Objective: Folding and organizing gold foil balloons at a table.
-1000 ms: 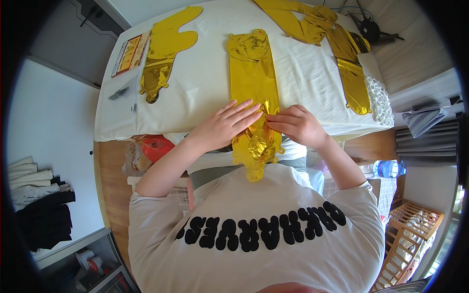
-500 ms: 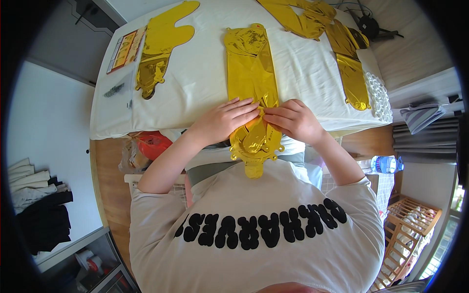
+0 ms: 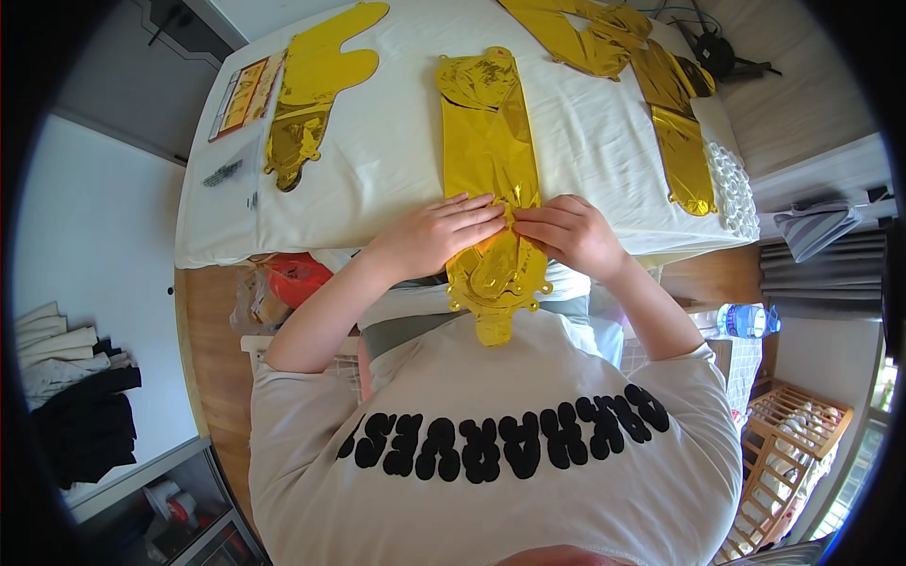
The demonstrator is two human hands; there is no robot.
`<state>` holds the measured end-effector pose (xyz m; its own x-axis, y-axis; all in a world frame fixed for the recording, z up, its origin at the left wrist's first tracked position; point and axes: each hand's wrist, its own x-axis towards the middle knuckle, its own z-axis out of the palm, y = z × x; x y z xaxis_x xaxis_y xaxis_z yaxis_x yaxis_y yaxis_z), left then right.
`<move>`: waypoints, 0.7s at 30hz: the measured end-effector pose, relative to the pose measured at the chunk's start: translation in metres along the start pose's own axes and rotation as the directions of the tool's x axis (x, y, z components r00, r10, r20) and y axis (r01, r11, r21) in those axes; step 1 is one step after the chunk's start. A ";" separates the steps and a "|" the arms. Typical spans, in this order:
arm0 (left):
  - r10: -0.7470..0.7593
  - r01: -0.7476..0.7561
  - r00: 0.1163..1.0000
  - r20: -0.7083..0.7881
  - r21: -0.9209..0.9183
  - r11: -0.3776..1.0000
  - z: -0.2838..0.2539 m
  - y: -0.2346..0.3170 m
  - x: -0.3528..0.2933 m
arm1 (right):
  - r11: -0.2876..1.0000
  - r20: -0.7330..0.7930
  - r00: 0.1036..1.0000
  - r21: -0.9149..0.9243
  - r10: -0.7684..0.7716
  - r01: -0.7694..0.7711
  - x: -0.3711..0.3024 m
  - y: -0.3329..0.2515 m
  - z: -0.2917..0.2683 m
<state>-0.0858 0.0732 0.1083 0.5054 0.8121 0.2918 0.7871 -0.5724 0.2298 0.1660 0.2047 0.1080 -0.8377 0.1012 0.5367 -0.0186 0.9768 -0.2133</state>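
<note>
A flat, uninflated gold foil balloon [image 3: 489, 146] lies lengthwise on the white-covered table [image 3: 387, 132]. Its near end, with small scalloped tabs and a tail, hangs over the front edge against my shirt. My left hand [image 3: 429, 234] rests across the balloon near that edge, fingers together on the foil and thumb out of sight. Opposite it, my right hand [image 3: 573, 231] pinches the foil, its fingertips almost meeting those of the left. The foil is creased between them. Whatever lies under the fingers is hidden.
Other flat gold balloons lie at the left [image 3: 326, 66] and the far right [image 3: 590, 42]. A printed sheet [image 3: 247, 97] and a clear plastic bag [image 3: 231, 179] are at the table's left. White ring-like pieces [image 3: 731, 193] line the right edge, below a black device [image 3: 714, 55].
Both hands keep their places on the foil, with only slight finger shifts. The balloon's near end looks a little flatter and has moved very slightly.
</note>
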 end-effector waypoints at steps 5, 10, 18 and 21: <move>-0.027 0.023 0.999 -0.046 -0.084 0.996 0.000 0.002 0.001 | 0.999 0.053 0.998 -0.036 -0.021 0.023 0.000 0.001 -0.003; -0.051 0.048 0.999 -0.012 -0.179 0.983 -0.002 -0.001 0.001 | 1.000 0.050 0.999 -0.005 -0.008 0.008 0.003 -0.001 -0.005; -0.081 0.094 0.995 0.055 -0.280 0.955 -0.007 -0.002 0.006 | 0.993 0.055 0.998 0.109 0.034 -0.039 0.003 -0.001 0.001; -0.105 0.126 0.991 0.089 -0.288 0.949 -0.009 -0.002 0.006 | 0.992 -0.004 1.000 0.129 0.015 -0.015 0.010 -0.003 0.002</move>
<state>-0.0874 0.0781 0.1183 0.4496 0.8744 0.1823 0.7090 -0.4735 0.5226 0.1569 0.2025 0.1121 -0.8355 0.1169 0.5369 -0.0767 0.9428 -0.3245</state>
